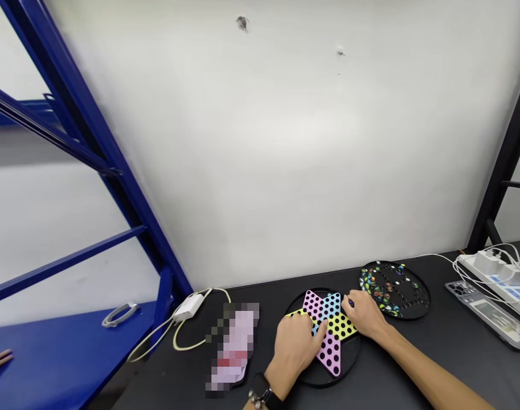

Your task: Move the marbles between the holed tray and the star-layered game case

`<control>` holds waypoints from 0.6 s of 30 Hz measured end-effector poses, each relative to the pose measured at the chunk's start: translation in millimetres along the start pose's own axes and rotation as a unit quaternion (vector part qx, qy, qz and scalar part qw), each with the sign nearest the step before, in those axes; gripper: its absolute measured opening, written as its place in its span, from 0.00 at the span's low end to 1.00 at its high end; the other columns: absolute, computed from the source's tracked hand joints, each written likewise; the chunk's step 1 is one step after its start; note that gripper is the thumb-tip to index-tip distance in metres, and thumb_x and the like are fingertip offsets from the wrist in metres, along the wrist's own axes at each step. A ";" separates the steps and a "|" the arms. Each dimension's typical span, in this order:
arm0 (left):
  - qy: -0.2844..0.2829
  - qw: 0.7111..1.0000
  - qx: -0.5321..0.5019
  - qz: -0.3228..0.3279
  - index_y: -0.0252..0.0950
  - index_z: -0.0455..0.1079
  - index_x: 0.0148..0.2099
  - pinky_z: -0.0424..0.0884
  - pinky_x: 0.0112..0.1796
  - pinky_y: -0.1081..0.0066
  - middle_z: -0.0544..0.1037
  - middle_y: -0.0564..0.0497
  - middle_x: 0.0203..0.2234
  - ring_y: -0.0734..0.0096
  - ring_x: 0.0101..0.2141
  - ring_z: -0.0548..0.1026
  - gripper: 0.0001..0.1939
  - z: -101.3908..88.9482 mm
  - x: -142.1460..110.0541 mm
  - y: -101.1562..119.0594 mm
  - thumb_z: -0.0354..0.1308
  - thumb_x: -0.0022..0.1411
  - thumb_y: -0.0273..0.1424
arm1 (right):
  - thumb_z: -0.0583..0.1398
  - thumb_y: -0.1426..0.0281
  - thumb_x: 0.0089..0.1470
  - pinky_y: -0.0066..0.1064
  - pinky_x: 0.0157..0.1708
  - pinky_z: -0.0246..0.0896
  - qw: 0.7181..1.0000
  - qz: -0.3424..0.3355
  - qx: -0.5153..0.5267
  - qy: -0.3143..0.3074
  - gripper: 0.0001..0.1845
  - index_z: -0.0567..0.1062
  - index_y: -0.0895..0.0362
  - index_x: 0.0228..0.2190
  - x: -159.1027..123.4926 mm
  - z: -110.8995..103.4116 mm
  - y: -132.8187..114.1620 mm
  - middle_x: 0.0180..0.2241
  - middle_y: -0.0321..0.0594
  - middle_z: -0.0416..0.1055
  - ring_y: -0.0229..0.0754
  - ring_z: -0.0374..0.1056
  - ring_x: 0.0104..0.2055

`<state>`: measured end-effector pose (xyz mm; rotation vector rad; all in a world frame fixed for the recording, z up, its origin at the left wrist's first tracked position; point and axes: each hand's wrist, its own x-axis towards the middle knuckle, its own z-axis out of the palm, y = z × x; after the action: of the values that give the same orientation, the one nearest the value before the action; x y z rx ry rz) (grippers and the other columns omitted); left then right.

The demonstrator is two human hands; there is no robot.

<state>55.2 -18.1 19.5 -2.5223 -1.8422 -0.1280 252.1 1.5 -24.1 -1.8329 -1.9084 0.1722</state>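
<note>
Along the front edge of the dark worktop (pixel 417 364), the left hand (pixel 293 348) lies spread on a colourful star-shaped board (pixel 328 354), while the right hand (pixel 363 314) curls at its far side, whether closed on anything hard to tell, just beside a round black board (pixel 414 300) holding marbles (pixel 377 287).

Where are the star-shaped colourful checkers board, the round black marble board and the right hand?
Star-shaped colourful checkers board (pixel 331 356): head view, pink lower point.
Round black marble board (pixel 416 299): head view, right edge.
Right hand (pixel 364 315): head view, hand's back.
</note>
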 end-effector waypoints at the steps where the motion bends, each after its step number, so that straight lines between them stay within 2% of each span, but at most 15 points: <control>1: 0.000 1.000 0.000 0.000 0.35 0.77 0.27 0.64 0.33 0.65 0.80 0.43 0.26 0.57 0.31 0.78 0.30 -0.2 -0.2 0.0 0.43 0.69 0.48 | 0.49 0.69 0.64 0.29 0.30 0.49 1.000 0.002 -0.004 0.002 0.24 0.70 0.56 0.19 -0.4 0.0 -0.5 0.25 0.39 0.71 0.37 0.65 0.28; 7: 0.002 1.000 0.000 -0.001 0.35 0.76 0.28 0.64 0.33 0.66 0.79 0.44 0.25 0.58 0.31 0.78 0.29 2.1 0.7 -0.8 0.45 0.69 0.47 | 0.49 0.68 0.65 0.28 0.31 0.51 1.000 -0.007 -0.027 0.011 0.23 0.72 0.56 0.20 -2.3 1.2 -1.4 0.26 0.39 0.71 0.37 0.66 0.29; 14: 0.007 1.000 -0.001 0.003 0.36 0.75 0.27 0.63 0.32 0.67 0.79 0.45 0.25 0.60 0.30 0.78 0.29 6.6 1.8 -2.3 0.45 0.69 0.48 | 0.49 0.69 0.65 0.28 0.31 0.52 0.998 -0.052 -0.003 0.018 0.22 0.72 0.56 0.22 -1.8 4.9 2.9 0.27 0.39 0.69 0.37 0.66 0.29; 18: 0.003 1.000 0.001 -0.002 0.36 0.75 0.26 0.62 0.31 0.67 0.78 0.45 0.24 0.60 0.29 0.77 0.30 4.0 1.8 -2.3 0.44 0.69 0.48 | 0.46 0.68 0.65 0.29 0.31 0.52 0.995 -0.068 0.031 0.065 0.25 0.68 0.55 0.18 6.5 -4.6 12.0 0.23 0.38 0.66 0.37 0.62 0.26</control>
<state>53.8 -15.4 15.5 -2.5134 -1.8452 -0.1344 265.0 7.8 -23.4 -1.6262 -1.9085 0.0632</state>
